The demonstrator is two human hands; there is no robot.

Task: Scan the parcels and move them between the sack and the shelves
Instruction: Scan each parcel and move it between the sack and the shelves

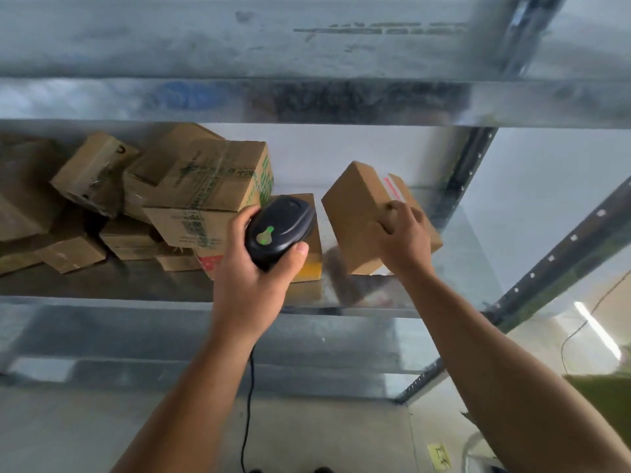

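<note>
Metal shelf (102,285): the middle level carries a pile of cardboard boxes (201,186) on its left part.

Parcel (358,213): plain brown box, tilted, at the right of the same level and apart from the pile. I cannot tell whether its lower corner touches the shelf.

My right grip (403,233) is clamped on the parcel's near side, fingers curled over it.

My left grip (252,278) is clamped round the black scanner (278,230), held in front of the pile, with a green light on its top.

The scanner cable (249,387) hangs below my left wrist.
</note>
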